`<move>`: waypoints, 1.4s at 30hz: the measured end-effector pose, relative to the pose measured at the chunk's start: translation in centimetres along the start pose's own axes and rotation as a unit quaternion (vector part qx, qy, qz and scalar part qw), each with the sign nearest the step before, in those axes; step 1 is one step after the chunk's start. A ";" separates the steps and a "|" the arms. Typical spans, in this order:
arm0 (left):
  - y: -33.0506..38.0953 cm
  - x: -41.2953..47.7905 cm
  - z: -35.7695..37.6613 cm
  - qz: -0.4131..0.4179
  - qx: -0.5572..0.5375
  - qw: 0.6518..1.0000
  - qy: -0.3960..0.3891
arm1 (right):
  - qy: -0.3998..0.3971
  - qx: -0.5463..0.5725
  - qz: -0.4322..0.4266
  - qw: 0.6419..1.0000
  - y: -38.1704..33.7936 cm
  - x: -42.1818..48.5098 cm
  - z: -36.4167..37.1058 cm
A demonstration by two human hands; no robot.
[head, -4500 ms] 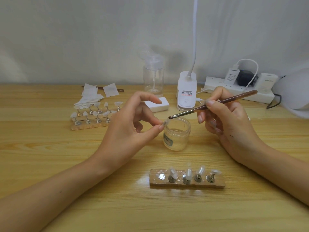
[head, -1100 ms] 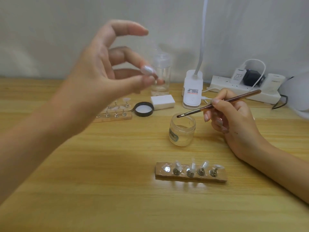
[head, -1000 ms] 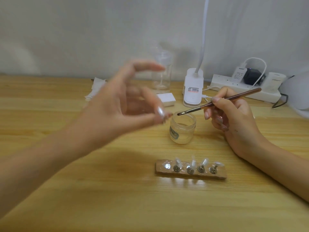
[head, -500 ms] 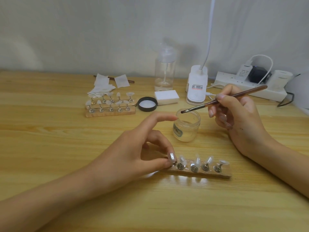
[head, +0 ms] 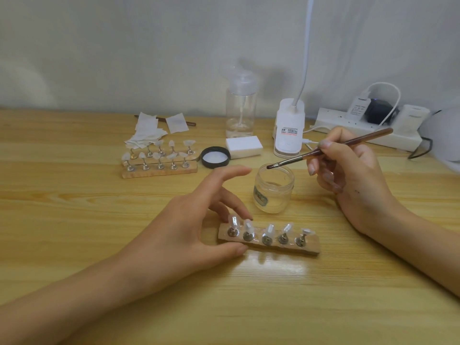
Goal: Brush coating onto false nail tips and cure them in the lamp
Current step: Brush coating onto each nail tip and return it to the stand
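Nearest on the worktop (head: pixel 224 307), the wooden holder strip (head: pixel 286 249) lies with its long axis left to right. It carries five nail tips (head: pixel 270 229) on metal stands. The left hand (head: pixel 189 227) brackets the strip's left end, with the thumb against the near edge, the middle finger behind the leftmost tip and the index lifted. Whether its fingers pinch the wood cannot be told. Beyond stands the open glass jar (head: pixel 273 195). The right hand (head: pixel 353 180) grips the brush (head: pixel 361 139), bristles over the jar mouth. Judgement: the tips lie nearer than the bristles and largely below them, so the brush must travel toward the person. Farther back left sits a second holder (head: pixel 159 171).
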State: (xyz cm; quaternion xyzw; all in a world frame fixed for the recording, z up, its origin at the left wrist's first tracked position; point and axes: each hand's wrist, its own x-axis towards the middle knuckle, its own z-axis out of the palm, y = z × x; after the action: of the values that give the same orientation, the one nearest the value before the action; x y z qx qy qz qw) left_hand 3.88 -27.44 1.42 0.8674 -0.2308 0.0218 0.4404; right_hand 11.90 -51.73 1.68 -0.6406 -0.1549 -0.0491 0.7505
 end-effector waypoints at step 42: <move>-1.8 6.3 0.0 0.084 -0.206 0.961 0.163 | 0.024 0.035 0.006 0.999 -0.2 0.0 -0.4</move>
State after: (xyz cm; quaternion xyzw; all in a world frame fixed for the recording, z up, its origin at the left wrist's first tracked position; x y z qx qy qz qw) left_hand 10.31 -28.89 1.59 0.7203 -0.2276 0.1519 0.6374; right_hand 11.88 -52.12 1.84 -0.6131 -0.1346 -0.0547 0.7765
